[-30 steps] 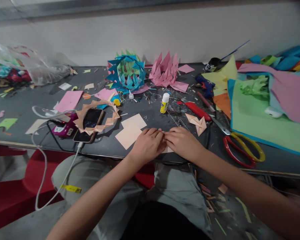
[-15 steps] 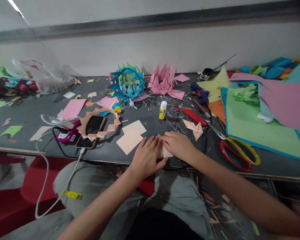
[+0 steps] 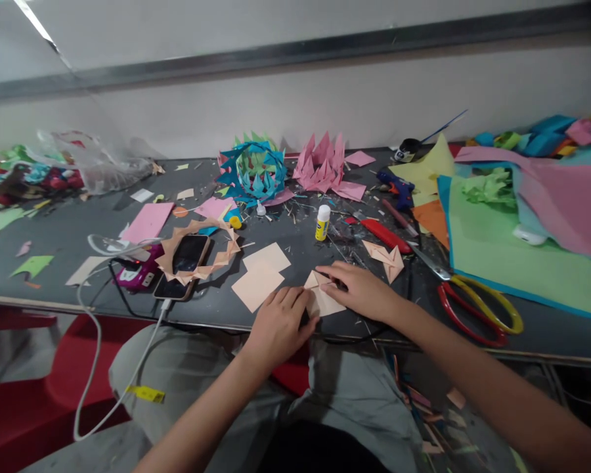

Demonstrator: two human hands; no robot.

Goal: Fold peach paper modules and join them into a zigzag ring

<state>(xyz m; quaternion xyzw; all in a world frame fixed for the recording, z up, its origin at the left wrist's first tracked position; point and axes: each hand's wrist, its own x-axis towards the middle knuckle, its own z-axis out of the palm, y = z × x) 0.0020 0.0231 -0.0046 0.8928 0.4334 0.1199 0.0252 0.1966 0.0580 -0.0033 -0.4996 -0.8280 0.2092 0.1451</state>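
A small peach paper piece [image 3: 322, 299], partly folded into triangles, lies at the near edge of the dark table [image 3: 69, 230]. My left hand [image 3: 277, 323] rests flat on the table edge, fingers stretched toward the piece's left corner. On its right side lies my right hand [image 3: 358, 289], whose fingertips press down on the fold. Two flat peach squares [image 3: 261, 276] lie just left of the hands, and a folded peach unit [image 3: 387, 255] lies to the right.
A phone [image 3: 183, 259] inside a peach paper ring is plugged into a white cable at the left. A glue stick [image 3: 322, 222], a red knife [image 3: 380, 233], red-and-yellow scissors [image 3: 477, 305], blue and pink paper flowers and large coloured sheets [image 3: 512, 249] crowd the table.
Both hands were side by side covering the peach piece; the left hand has drawn back toward the edge and the piece's folded triangles now show. The camera has tilted slightly.
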